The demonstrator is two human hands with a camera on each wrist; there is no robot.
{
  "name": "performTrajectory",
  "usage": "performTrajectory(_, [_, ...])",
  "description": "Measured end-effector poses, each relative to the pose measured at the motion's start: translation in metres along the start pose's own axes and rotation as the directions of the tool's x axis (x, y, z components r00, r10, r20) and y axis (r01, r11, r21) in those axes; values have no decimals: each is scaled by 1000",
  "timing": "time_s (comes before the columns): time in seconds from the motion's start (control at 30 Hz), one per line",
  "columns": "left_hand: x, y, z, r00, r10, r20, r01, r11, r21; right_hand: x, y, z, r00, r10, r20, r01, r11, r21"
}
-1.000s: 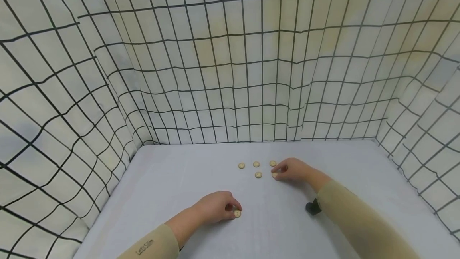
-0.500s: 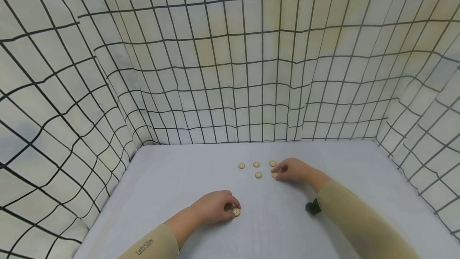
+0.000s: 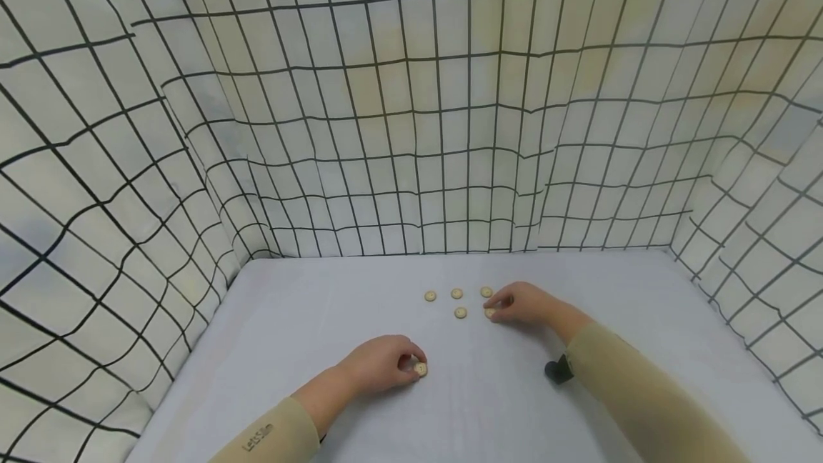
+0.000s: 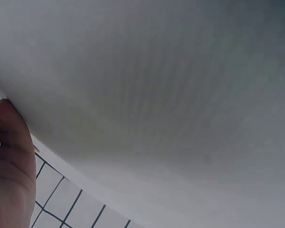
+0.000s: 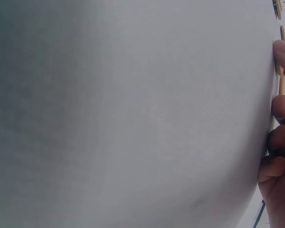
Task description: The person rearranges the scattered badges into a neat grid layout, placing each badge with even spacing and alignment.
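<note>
In the head view my left hand (image 3: 381, 364) pinches a small, round, pale wooden disc (image 3: 421, 369) between thumb and index finger, at or just above the white tabletop. A dark mark shows on its face, too small to read. Farther off to the right, my right hand (image 3: 524, 304) has thumb and index finger on another such disc (image 3: 490, 313), partly covered by them. The left wrist view shows part of the left hand (image 4: 12, 166) at its edge, its disc hidden. In the right wrist view, the right hand's fingers (image 5: 281, 107) are low along the surface.
Beside the right hand lie several more discs: a far row with a left one (image 3: 430, 296), a middle one (image 3: 456, 293) and a right one (image 3: 486, 292), plus a nearer one (image 3: 460, 313). White cloth walls with black grid lines (image 3: 411, 134) enclose the white table (image 3: 308, 306).
My left hand has moved slightly away from me and a little left with its disc, whose face has turned. The right hand has stayed in place.
</note>
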State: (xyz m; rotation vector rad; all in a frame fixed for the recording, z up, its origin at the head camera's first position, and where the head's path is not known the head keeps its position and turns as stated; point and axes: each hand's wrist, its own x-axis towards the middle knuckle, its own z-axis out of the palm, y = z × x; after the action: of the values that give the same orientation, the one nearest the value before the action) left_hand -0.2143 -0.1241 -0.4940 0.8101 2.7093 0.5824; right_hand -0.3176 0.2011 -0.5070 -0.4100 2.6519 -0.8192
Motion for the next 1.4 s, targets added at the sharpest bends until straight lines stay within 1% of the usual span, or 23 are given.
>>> performTrajectory(0.27, [7,-7,-9,999,-25,-42,25,1000,-15,-1,-2,-1,1000,9,8,-9,1000,1])
performTrajectory(0.5, [17,-12,-16,996,-83,-44,82,996,-19,-2,-4,-1,1000,7,3,-7,1000,-7])
performTrajectory(0.8, [36,-18,-22,994,-94,-54,94,996,7,-1,-4,-1,1000,19,1,-19,1000,8])
performTrajectory(1.0, [47,-20,-26,993,-97,-61,98,995,3,0,-2,0,1000,15,2,-15,1000,12])
performTrajectory(1.2, [60,-26,-24,994,-84,-68,86,996,18,-2,-3,0,1000,14,-11,-14,1000,7])
performTrajectory(1.33, [67,-29,-24,993,-91,-71,92,996,11,-2,-3,1,1000,16,-7,-16,1000,4])
performTrajectory(1.4, [71,-29,-24,992,-106,-70,106,994,3,-2,-2,1,1000,23,-7,-23,1000,11])
